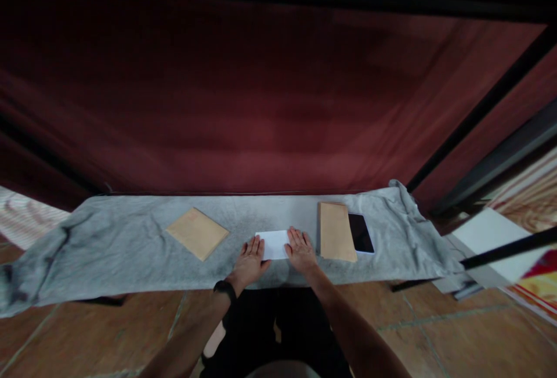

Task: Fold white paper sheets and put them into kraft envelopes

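A white folded sheet of paper [275,245] lies flat on the grey cloth in front of me. My left hand [249,259] rests on its left edge, palm down, with the fingers stretched out. On the opposite edge lies my right hand [301,249], also palm down, its fingers extended and slightly spread. Neither hand is closed around the paper; both press on it from above. The parts of its side edges under my fingers are hidden.
A grey cloth [130,250] covers the narrow table. Brown envelopes [198,233] lie to the left. Right of my hands, a stack of brown envelopes [336,231] partly overlaps a dark-screened tablet or phone [361,234]. A red panel [261,105] rises behind the table.
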A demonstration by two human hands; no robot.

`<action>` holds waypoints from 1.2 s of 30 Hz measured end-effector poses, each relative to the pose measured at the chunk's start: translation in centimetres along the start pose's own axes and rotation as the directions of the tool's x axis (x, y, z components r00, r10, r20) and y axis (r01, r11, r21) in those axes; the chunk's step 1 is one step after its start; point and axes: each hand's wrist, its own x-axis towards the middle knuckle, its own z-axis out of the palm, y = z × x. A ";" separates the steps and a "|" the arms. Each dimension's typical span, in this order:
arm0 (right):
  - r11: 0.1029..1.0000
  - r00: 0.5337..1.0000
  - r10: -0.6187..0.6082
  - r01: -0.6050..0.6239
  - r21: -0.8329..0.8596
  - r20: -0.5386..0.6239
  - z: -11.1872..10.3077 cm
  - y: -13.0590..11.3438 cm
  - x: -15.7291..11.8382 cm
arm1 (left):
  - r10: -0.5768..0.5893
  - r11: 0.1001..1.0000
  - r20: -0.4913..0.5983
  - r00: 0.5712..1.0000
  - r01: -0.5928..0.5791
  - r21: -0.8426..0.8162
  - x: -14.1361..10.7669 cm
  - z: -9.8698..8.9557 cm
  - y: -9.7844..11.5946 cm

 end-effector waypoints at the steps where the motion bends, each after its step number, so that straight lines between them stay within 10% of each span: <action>1: 1.000 1.000 0.001 -0.001 0.001 0.005 0.0 0.0 0.1 | 0.019 1.000 0.025 1.000 -0.019 0.005 0.2 -0.3 -0.1; 11: 0.998 0.998 0.057 -0.058 0.026 0.024 -1.8 -2.8 0.3 | 0.129 0.992 0.020 0.991 -0.129 0.005 0.6 -4.2 -0.2; 16: 0.950 0.998 -0.027 0.010 0.313 0.050 -3.6 -6.2 0.0 | 0.192 0.981 -0.105 0.976 -0.195 -0.023 0.3 -8.5 0.9; 20: 0.420 0.934 0.347 -0.240 0.875 0.090 -4.9 -7.6 0.9 | -0.034 0.938 -0.401 0.915 -0.109 -0.328 0.0 -10.8 1.7; 22: 0.182 0.878 0.456 -0.252 0.950 0.146 -5.1 -8.0 1.3 | -0.408 0.705 -0.354 0.841 0.044 -0.708 -0.2 -10.4 2.2; 24: 0.095 0.860 0.481 -0.246 0.965 0.172 -5.0 -8.4 1.3 | -0.636 0.212 0.017 0.772 0.196 -0.957 -0.7 -9.3 2.9; 25: 0.027 0.848 0.494 -0.238 0.971 0.194 -4.8 -8.6 1.1 | -0.595 -0.056 0.251 0.763 0.272 -0.961 -1.1 -8.5 3.4; 28: -0.197 0.794 0.536 -0.212 0.957 0.287 -4.1 -9.2 0.4 | -0.413 -0.322 0.454 0.789 0.340 -0.884 -1.9 -6.4 4.5; 31: -0.253 0.762 0.551 -0.236 0.938 0.341 -3.4 -9.4 -0.6 | -0.414 -0.328 0.442 0.796 0.323 -0.888 -2.1 -5.2 5.1; 36: -0.105 0.746 0.590 -0.308 0.946 0.308 -3.2 -7.0 -1.9 | -0.489 -0.024 0.322 0.811 0.357 -0.934 -1.3 -4.9 3.5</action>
